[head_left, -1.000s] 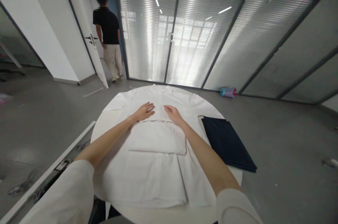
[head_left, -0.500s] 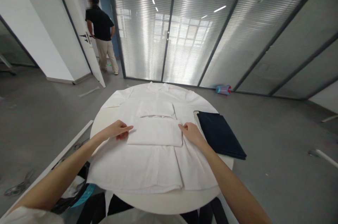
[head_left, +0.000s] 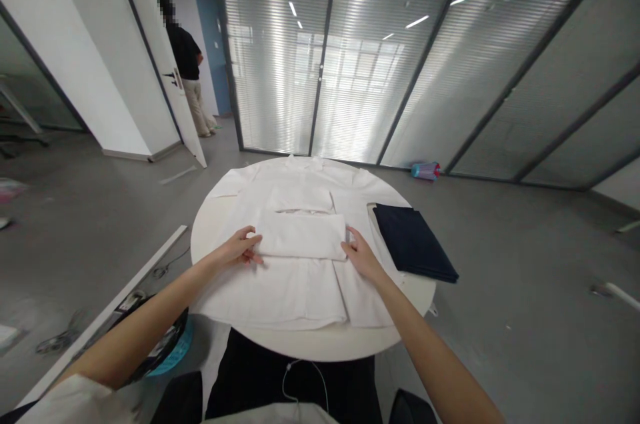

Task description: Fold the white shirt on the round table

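Observation:
A white collared shirt (head_left: pixel 295 294) lies spread over a round white table, its collar toward the far edge. On its middle rests a folded white garment (head_left: pixel 303 235), a flat rectangle, with another white folded piece (head_left: pixel 303 199) just beyond it. My left hand (head_left: pixel 243 247) pinches the left end of the nearer rectangle, thumb on top and the other fingers lower. At the opposite end, my right hand (head_left: pixel 361 255) grips the right edge between thumb and forefinger. Right of that hand lies a folded navy cloth (head_left: pixel 415 242), overhanging the table edge.
The round table (head_left: pixel 345 344) shows its bare rim in front. A blue basket with a black liner (head_left: pixel 173 351) stands on the floor at left, beside a long white bar (head_left: pixel 110 301). A person (head_left: pixel 186 54) stands in the doorway behind the open door (head_left: pixel 173 77). A blue-and-pink bin (head_left: pixel 425 171) lies by the glass wall.
Both hands and the near edge of the folded garment have shifted slightly away from me. My left fingers have spread more. The person in the doorway has moved left, partly behind the door.

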The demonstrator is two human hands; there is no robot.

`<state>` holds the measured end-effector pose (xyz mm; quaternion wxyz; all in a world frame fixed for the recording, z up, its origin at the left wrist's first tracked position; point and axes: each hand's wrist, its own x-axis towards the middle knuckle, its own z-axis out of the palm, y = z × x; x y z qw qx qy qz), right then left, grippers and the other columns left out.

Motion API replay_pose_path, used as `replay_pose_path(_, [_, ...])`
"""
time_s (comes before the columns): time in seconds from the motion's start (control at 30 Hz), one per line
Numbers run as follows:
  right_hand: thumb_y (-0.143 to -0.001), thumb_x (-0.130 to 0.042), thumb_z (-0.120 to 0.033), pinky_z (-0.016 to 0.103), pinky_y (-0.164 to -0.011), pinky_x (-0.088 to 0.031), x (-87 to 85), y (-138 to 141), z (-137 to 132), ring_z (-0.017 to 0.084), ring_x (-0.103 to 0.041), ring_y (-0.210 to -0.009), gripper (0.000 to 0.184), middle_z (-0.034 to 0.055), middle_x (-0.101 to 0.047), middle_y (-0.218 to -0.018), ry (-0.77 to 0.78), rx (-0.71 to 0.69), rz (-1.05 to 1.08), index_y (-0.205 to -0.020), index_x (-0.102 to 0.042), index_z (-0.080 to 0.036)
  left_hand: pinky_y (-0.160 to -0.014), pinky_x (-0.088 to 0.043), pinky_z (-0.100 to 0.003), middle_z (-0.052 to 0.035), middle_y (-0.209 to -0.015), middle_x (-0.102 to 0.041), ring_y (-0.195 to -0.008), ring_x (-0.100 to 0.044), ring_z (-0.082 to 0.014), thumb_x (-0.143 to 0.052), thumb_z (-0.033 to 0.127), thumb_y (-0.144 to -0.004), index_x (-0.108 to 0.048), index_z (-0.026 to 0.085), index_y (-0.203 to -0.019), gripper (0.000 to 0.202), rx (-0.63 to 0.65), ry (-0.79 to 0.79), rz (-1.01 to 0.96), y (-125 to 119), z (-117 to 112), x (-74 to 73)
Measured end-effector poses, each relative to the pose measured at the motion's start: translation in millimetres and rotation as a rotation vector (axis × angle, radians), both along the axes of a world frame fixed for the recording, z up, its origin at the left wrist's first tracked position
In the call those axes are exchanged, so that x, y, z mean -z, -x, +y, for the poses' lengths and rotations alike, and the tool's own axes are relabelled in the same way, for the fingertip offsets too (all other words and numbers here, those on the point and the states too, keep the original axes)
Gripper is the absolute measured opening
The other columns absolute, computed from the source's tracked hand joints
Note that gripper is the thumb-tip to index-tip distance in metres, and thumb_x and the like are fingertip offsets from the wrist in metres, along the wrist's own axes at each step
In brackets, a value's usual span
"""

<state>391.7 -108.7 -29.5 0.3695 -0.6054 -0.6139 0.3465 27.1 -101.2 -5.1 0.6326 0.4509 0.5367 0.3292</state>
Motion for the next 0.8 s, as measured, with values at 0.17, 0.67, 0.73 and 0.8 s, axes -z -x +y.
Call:
replay_pose_path(0.17, [-0.087, -0.052, -0.031, 0.029, -0.064, -0.043, 3.4, 10, -9, 0.019, -0.056, -0.064, 0.053, -0.0026, -0.06, -0.07, -0.05, 0.143, -0.184, -0.14, -0.047, -0.022, -0.043, -0.042, -0.019, 0.002, -0.053, -0.063, -0.044, -0.064, -0.0179, -0.075, 0.046, -0.083, -0.035, 0.018, -0.13, 0.067, 0.001, -0.057, 0.037, -1, 4, 4.9])
replay_pose_path(0.67, [-0.093, -0.057, -0.04, 0.041, -0.096, -0.043, -11.8, 14, -37, 0.029, -0.055, -0.112, 0.036, 0.0158, -0.06, -0.121, -0.303, -0.022, -0.764, -0.12, -0.07, -0.021, -0.091, -0.052, -0.042, -0.0138, -0.125, -0.054, -0.1, -0.063, -0.0253, -0.075, 0.045, -0.076, -0.067, 0.02, -0.124, 0.055, 0.181, -1.004, 0.706, 18, -10, 15.9])
replay_pose_path(0.73, [-0.088, -0.063, -0.036, 0.044, -0.102, -0.039, -13.9, 8, -36, 0.031, -0.048, -0.124, 0.043, 0.0159, -0.053, -0.133, -0.385, -0.16, -0.8, -0.128, -0.065, -0.02, -0.104, -0.043, -0.049, -0.0134, -0.133, -0.052, -0.121, -0.053, -0.0318, -0.075, 0.034, -0.075, -0.062, 0.024, -0.132, 0.059, 0.302, -1.148, 0.811, 19, -12, 14.1])
replay_pose_path(0.8, [-0.086, -0.064, -0.03, 0.044, -0.105, -0.037, -17.1, 4, -32, 0.03, -0.045, -0.127, 0.053, 0.0155, -0.052, -0.136, -0.424, -0.267, -0.813, -0.137, -0.057, -0.019, -0.105, -0.04, -0.05, -0.013, -0.13, -0.057, -0.123, -0.051, -0.0329, -0.07, 0.023, -0.077, -0.057, 0.025, -0.137, 0.062, 0.371, -1.192, 0.886, 15, -12, 11.3])
